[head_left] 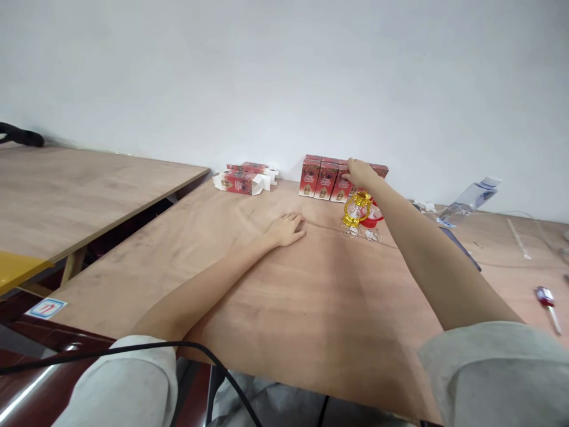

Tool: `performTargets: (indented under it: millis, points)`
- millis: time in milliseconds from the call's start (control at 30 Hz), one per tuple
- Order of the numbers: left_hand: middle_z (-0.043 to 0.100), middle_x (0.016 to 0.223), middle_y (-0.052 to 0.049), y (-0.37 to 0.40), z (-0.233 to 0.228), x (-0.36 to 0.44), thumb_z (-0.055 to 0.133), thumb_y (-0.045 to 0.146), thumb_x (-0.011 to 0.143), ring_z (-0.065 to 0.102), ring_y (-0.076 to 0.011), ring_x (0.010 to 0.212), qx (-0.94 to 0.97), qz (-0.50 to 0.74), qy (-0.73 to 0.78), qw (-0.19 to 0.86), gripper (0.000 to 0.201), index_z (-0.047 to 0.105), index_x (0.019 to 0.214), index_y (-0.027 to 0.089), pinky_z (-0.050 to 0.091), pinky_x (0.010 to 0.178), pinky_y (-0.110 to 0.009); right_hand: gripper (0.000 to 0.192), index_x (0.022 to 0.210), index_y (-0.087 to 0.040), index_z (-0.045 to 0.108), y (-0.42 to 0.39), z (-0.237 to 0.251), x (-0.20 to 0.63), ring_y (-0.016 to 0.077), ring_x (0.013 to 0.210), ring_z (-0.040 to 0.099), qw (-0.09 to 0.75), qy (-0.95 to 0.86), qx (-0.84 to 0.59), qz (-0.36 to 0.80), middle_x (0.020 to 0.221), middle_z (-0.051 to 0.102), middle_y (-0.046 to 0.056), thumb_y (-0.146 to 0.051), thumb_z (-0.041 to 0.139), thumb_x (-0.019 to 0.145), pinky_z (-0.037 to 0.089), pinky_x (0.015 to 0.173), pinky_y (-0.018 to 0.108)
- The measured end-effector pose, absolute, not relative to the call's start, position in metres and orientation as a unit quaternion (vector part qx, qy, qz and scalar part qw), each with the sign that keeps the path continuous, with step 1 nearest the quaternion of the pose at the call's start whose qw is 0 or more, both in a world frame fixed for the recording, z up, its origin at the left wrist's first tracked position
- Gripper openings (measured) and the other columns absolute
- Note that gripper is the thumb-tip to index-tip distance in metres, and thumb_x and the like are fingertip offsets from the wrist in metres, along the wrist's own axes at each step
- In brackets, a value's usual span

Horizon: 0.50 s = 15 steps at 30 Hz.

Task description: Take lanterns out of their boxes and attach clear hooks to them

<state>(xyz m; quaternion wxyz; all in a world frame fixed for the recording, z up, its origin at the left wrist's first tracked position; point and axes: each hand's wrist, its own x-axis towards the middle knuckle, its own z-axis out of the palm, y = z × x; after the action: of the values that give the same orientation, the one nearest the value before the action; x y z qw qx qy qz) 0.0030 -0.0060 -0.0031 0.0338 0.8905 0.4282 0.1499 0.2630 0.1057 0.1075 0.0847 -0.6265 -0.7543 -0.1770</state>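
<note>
Our right hand [361, 173] reaches to the upper middle of the frame and rests on the row of red boxes [326, 178] standing against the wall; whether its fingers are closed on one we cannot tell. Our left hand [288, 229] lies released, palm down, on the wooden table [284, 308]. Just below the right hand stands a small gold lantern [356, 209]. Left of the row lie opened red boxes [243, 178]. Their print is too small for us to read. A screwdriver [547, 303] lies at the right edge.
</note>
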Motion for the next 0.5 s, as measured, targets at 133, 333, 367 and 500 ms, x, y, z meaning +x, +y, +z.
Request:
performTargets:
  millis: [133, 333, 367, 500]
  points:
    - [0.050, 0.132, -0.015, -0.006, -0.003, 0.003, 0.039, 0.040, 0.086, 0.044, -0.0278, 0.125, 0.890, 0.158, 0.426, 0.043, 0.046, 0.048, 0.121, 0.013, 0.030, 0.107, -0.042, 0.041, 0.119, -0.007, 0.046, 0.093, 0.118, 0.274, 0.0274, 0.105, 0.054, 0.124, -0.766, -0.614, -0.142, 0.115, 0.057, 0.019, -0.037, 0.041, 0.091, 0.042, 0.086, 0.036]
    - [0.051, 0.130, -0.015, -0.008, 0.000, 0.004, 0.041, 0.039, 0.085, 0.047, -0.0282, 0.121, 0.889, 0.167, 0.423, 0.052, 0.044, 0.049, 0.120, 0.014, 0.030, 0.106, -0.043, 0.050, 0.110, -0.014, 0.057, 0.062, 0.111, 0.288, 0.0251, 0.097, 0.059, -0.025, -0.809, -0.583, -0.072, 0.111, 0.062, 0.014, -0.055, 0.053, 0.081, 0.043, 0.081, 0.034]
    - [0.052, 0.129, -0.015, -0.008, 0.001, 0.004, 0.041, 0.039, 0.085, 0.047, -0.0280, 0.121, 0.889, 0.167, 0.422, 0.052, 0.044, 0.049, 0.120, 0.014, 0.031, 0.106, -0.042, 0.051, 0.109, -0.014, 0.058, 0.057, 0.107, 0.287, 0.0255, 0.097, 0.059, -0.044, -0.806, -0.585, -0.079, 0.110, 0.063, 0.014, -0.056, 0.053, 0.080, 0.043, 0.080, 0.033]
    - [0.052, 0.127, -0.016, -0.008, 0.002, 0.004, 0.040, 0.038, 0.086, 0.050, -0.0282, 0.117, 0.891, 0.164, 0.421, 0.047, 0.044, 0.049, 0.120, 0.012, 0.034, 0.103, -0.041, 0.044, 0.104, -0.013, 0.060, 0.036, 0.091, 0.278, 0.0264, 0.096, 0.060, -0.050, -0.789, -0.599, -0.129, 0.106, 0.064, 0.016, -0.050, 0.045, 0.086, 0.042, 0.077, 0.033]
